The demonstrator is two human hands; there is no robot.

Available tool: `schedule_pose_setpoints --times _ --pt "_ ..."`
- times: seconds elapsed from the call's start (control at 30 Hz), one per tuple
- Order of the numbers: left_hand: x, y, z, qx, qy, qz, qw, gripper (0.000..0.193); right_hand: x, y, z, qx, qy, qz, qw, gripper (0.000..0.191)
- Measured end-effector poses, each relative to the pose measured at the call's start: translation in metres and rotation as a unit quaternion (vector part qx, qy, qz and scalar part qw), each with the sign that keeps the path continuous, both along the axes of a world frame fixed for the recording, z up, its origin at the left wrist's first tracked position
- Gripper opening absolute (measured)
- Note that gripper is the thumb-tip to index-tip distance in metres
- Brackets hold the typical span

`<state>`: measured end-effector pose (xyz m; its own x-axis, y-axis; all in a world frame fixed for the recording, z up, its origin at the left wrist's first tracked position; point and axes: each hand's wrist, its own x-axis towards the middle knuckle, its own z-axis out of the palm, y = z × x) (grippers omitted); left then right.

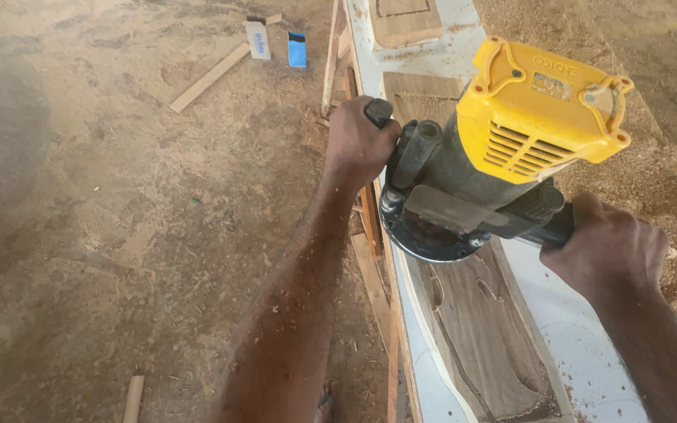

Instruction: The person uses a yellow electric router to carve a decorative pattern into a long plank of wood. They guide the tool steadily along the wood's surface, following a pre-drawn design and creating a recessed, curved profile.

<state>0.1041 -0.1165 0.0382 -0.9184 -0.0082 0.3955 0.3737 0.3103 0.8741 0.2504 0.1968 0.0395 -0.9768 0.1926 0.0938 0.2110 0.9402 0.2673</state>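
Observation:
A wood router with a yellow top housing (pixel 538 106) and a grey body stands on a white-faced panel (pixel 570 337) with its round base down. My left hand (pixel 358 141) grips the router's black left handle. My right hand (pixel 609 251) is closed around the black right handle. Below the router's base a long carved recess of bare brown wood (pixel 483 337) runs down the panel. Further up the panel lie two more routed brown patches (pixel 413 92).
Sawdust (pixel 660 157) lies piled along the panel's right side. The dusty floor (pixel 119 235) on the left holds a wooden slat (pixel 209 77), a white box (pixel 258 39), a blue box (pixel 297 49) and a short stick (pixel 133 398). Wooden strips (pixel 370 227) hang by the panel's left edge.

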Motion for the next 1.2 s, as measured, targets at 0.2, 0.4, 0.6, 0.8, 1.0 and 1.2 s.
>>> schedule_pose_setpoints --times 0.2,0.4,0.6,0.8,1.0,1.2 --pt "0.005 0.0 0.004 0.004 -0.003 -0.001 1.0 0.021 0.0 -0.002 0.003 0.002 -0.013 -0.009 1.0 0.036" --pt "0.008 -0.001 0.005 0.001 -0.037 0.002 0.999 0.019 0.004 0.002 0.0 0.009 0.004 0.014 1.0 0.034" --pt "0.009 -0.001 0.005 0.005 -0.01 -0.001 1.0 0.021 0.007 0.005 -0.003 0.007 0.022 0.031 0.999 0.033" --pt "0.012 -0.002 0.007 -0.001 -0.026 0.005 1.0 0.02 0.009 0.006 -0.004 0.007 0.032 0.034 0.999 0.032" --pt "0.014 -0.002 0.009 -0.001 -0.053 0.004 0.999 0.02 0.009 0.007 -0.005 0.007 0.048 0.057 0.997 0.033" --pt "0.015 -0.003 0.008 -0.011 -0.016 0.01 1.0 0.02 0.012 0.007 -0.005 0.002 0.047 0.05 0.998 0.029"
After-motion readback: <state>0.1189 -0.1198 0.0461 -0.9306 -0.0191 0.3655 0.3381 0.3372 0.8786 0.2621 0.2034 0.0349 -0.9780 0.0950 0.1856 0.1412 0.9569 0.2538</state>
